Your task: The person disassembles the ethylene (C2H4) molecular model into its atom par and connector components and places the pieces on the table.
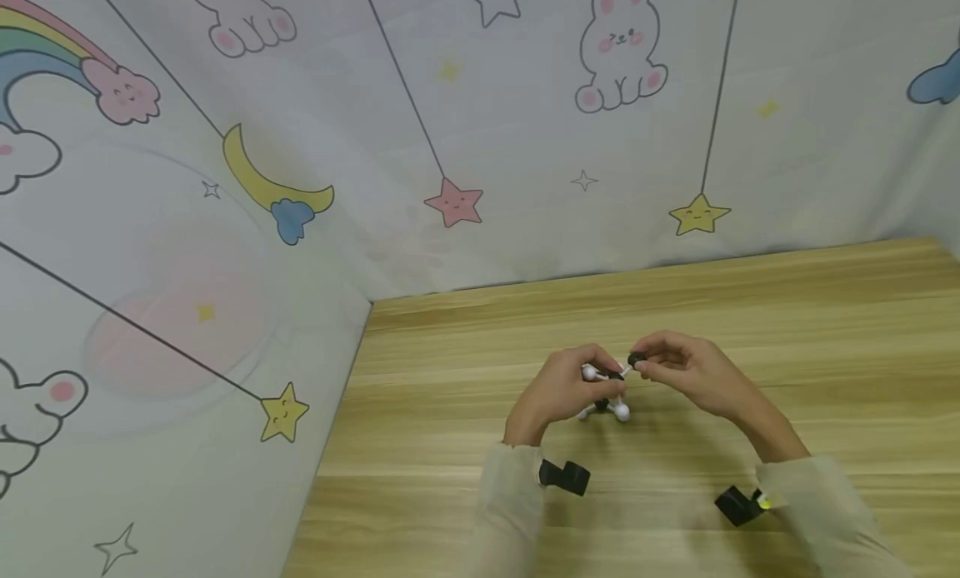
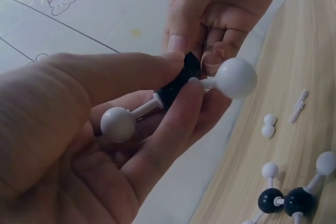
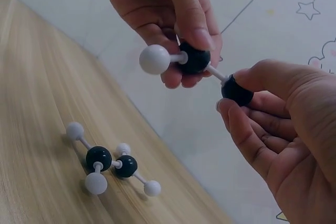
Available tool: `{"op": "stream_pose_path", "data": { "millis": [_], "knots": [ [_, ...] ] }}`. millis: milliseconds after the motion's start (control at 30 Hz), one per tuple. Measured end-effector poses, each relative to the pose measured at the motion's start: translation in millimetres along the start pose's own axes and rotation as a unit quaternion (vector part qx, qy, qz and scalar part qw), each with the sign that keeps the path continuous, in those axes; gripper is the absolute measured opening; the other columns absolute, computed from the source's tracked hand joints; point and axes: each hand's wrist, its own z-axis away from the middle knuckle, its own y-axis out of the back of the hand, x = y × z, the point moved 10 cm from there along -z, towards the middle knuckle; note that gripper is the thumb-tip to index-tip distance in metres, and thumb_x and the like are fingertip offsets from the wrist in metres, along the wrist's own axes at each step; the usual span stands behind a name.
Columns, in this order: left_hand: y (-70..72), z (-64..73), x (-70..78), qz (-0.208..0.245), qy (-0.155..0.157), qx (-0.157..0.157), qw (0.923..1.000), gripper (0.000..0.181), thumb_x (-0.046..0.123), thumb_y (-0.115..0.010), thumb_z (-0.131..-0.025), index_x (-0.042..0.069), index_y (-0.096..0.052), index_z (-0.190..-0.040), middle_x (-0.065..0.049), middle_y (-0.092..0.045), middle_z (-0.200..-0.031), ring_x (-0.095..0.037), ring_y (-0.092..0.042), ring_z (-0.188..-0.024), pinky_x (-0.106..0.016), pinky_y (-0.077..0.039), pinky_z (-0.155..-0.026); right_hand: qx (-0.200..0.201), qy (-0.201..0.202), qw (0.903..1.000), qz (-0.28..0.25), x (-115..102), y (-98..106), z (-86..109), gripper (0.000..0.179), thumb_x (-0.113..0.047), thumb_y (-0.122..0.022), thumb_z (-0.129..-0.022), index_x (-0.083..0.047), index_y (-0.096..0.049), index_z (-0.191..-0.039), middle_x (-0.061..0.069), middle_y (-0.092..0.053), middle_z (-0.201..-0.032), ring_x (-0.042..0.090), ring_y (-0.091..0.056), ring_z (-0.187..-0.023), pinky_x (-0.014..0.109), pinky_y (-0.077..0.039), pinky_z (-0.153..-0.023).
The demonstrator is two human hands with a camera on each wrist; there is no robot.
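Both hands hold a ball-and-stick molecular model above the table. My left hand (image 1: 562, 384) pinches a black ball (image 3: 194, 59) between thumb and fingers. Two white balls (image 2: 118, 124) stick out from that black ball on short white rods. Between thumb and fingertips, my right hand (image 1: 693, 374) grips a second black ball (image 3: 237, 92). A white connector rod (image 3: 216, 73) spans the two black balls. Below the hands, another model (image 3: 98, 158) of two joined black balls with several white balls lies on the table, partly hidden by the left hand in the head view.
On the wooden table (image 1: 450, 445), two loose white balls (image 2: 269, 124) lie beside some white connector rods (image 2: 299, 107) in the left wrist view. A cloth printed with rabbits and stars (image 1: 510, 145) hangs behind the table and along its left side.
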Motion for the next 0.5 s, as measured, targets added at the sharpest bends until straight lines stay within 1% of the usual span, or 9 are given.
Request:
{"op": "stream_pose_path", "data": {
  "millis": [100,267,433,500],
  "knots": [
    [0.1,-1.0,0.6,-0.013,-0.001,-0.002,0.9999,0.012,0.025,-0.070,-0.088,0.018,-0.067,-0.098,0.006,-0.069,-0.100,0.000,-0.061,-0.078,-0.019,-0.049,-0.072,0.001,0.004,1.0000,-0.007,0.4,-0.1,-0.7,0.027,-0.018,-0.059,-0.096,-0.002,-0.059,-0.117,0.013,-0.065,-0.106,0.005,-0.065,-0.089,0.024,-0.054,-0.077],
    [0.1,-2.1,2.4,-0.028,-0.003,-0.005,0.9996,0.012,0.026,-0.070,-0.089,0.018,-0.068,-0.098,0.007,-0.069,-0.097,0.000,-0.060,-0.077,-0.019,-0.048,-0.071,0.002,0.006,0.9998,-0.018,0.8,0.2,-1.1,0.025,-0.016,-0.059,-0.096,-0.001,-0.060,-0.116,0.014,-0.065,-0.104,0.008,-0.066,-0.088,0.029,-0.055,-0.077],
    [0.0,-2.1,3.8,-0.033,-0.004,-0.007,0.9994,0.012,0.025,-0.069,-0.089,0.017,-0.068,-0.098,0.006,-0.069,-0.097,0.000,-0.060,-0.078,-0.019,-0.049,-0.072,0.003,0.005,0.9996,-0.027,3.5,-0.3,-1.5,0.024,-0.015,-0.059,-0.096,-0.001,-0.060,-0.115,0.014,-0.065,-0.104,0.013,-0.067,-0.089,0.031,-0.055,-0.077],
    [-0.2,-2.4,3.2,-0.032,-0.001,-0.007,0.9995,0.012,0.025,-0.069,-0.089,0.017,-0.067,-0.098,0.006,-0.069,-0.097,0.000,-0.061,-0.077,-0.019,-0.049,-0.072,0.004,0.003,0.9996,-0.027,4.7,-0.4,-1.5,0.024,-0.016,-0.058,-0.096,-0.001,-0.060,-0.115,0.014,-0.065,-0.104,0.012,-0.067,-0.088,0.031,-0.056,-0.077]
  ]
}}
